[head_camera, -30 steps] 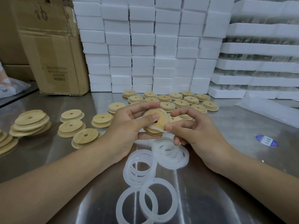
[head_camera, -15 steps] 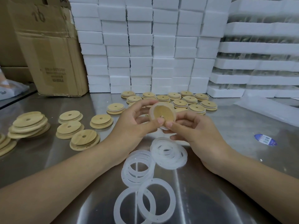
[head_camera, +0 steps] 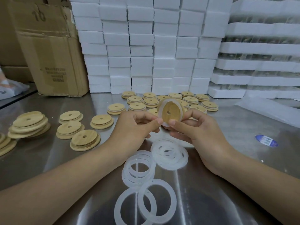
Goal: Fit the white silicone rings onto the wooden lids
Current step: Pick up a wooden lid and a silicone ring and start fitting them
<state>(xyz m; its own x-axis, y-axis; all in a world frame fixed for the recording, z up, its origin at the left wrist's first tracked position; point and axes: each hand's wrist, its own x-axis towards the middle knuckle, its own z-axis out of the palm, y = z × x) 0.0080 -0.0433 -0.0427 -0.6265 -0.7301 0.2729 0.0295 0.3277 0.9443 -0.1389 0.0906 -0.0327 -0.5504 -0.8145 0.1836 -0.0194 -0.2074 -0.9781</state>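
- 2 arms are showing, the left forearm (head_camera: 65, 184) and the right forearm (head_camera: 259, 181), each lying bare from the picture's edge up to the wrist.
- The wide-angle view is making both forearms look broad at the lower corners and narrower toward the wrists.
- The left hand (head_camera: 134, 127) is showing bare skin over its back, knuckles and fingers.
- The right hand (head_camera: 199, 132) is showing bare in the same way.
- 2 nails are facing the camera, the left thumbnail (head_camera: 159, 121) and the right thumbnail (head_camera: 172, 122), both looking short, rounded and plain.
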